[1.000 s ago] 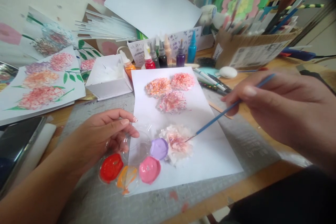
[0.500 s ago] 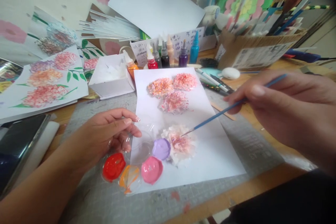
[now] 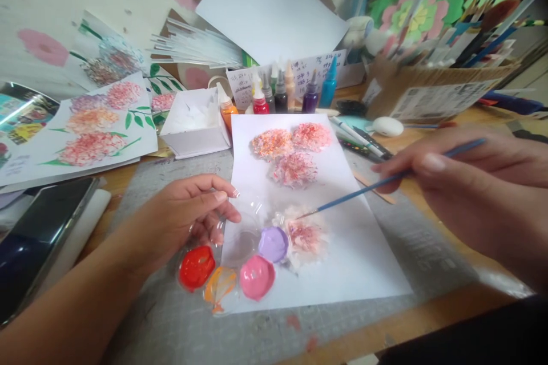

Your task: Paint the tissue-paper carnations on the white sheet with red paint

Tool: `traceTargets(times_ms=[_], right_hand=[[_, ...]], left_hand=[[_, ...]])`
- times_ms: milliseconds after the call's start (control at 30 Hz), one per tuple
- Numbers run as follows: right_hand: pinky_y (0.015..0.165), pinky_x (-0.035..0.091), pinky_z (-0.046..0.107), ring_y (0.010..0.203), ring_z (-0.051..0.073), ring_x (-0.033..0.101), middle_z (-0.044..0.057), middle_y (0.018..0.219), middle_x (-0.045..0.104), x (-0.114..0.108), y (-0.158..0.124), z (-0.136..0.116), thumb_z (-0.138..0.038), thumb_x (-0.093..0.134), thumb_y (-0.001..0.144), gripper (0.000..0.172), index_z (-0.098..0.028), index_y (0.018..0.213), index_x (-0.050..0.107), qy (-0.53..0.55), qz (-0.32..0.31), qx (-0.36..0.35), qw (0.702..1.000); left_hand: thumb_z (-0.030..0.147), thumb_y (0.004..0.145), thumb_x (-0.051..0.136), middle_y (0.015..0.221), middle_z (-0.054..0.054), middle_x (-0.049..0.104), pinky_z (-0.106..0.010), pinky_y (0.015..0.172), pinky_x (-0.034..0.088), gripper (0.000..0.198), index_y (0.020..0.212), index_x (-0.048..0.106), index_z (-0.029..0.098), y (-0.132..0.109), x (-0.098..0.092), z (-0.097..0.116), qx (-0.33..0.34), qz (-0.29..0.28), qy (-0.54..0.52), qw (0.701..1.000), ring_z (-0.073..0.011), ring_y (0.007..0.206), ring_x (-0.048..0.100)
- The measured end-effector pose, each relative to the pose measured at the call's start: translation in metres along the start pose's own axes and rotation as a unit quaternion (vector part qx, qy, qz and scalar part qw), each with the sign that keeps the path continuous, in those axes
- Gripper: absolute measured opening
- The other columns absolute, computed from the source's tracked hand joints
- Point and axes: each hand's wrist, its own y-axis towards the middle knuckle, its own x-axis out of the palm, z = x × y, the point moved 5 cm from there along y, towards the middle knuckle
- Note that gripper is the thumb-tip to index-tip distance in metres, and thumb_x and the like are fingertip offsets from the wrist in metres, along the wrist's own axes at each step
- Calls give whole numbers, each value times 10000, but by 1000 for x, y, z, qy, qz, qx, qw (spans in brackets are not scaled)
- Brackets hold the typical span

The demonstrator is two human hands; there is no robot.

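Note:
My right hand grips a thin blue paintbrush, its tip touching the upper edge of a pale crumpled tissue flower tinged with pink. That flower lies on a white sheet of paper. Between the thumb and fingers of my left hand is a clear plastic palette, tilted over the sheet's left edge. Its wells carry red paint, orange streaks, pink paint and lilac paint. Three painted flowers sit higher up on the sheet.
A grey cutting mat lies beneath. Paint bottles line the back beside a white box. At right stands a cardboard box of brushes. Finished flower art and a dark glossy device are at left.
The whole view has shifted, so most things appear farther right. The brush tip has moved from the flower's middle toward its upper edge. Both hands keep their hold.

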Motion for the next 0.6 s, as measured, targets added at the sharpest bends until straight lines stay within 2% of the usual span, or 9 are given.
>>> traceTargets(times_ms=[200,333,400,500,600], right_hand=[[705,580,295,801,172,711,-4,850,743,-2,-2,0,-289,666,846,62,-317,836,721,35,-15,-17,999],[663,563,262,825,168,714,1,857,752,0,-2,0,-322,669,847,65,-321,849,734,-44,-40,-22,998],[652,566,270,816,179,718,9,831,751,1,-1,1,-314,678,835,59,-313,831,737,-17,-42,-15,999],[720,597,310,816,193,717,26,834,745,-1,-1,0,-275,677,827,62,-289,826,737,64,-16,-9,998],[729,609,282,858,192,721,38,885,755,0,-4,-5,-299,664,841,97,-287,874,754,23,-33,-18,999]], left_hand=[[398,765,673,729,-41,730,-200,412,419,248,889,602,196,2,0,0,6,-6,0,1000,-112,441,589],[393,772,663,725,-42,730,-201,420,422,245,896,600,192,1,2,2,10,-8,1,1000,-112,438,592],[394,775,661,724,-42,730,-200,419,419,245,897,597,192,0,2,2,11,-10,0,1000,-113,436,596],[387,783,655,728,-42,732,-197,419,417,236,903,596,192,-1,3,3,13,-14,-3,1000,-113,440,600],[370,795,642,728,-38,734,-189,422,411,212,902,598,192,-1,4,3,16,-16,-1,1000,-105,440,596]])
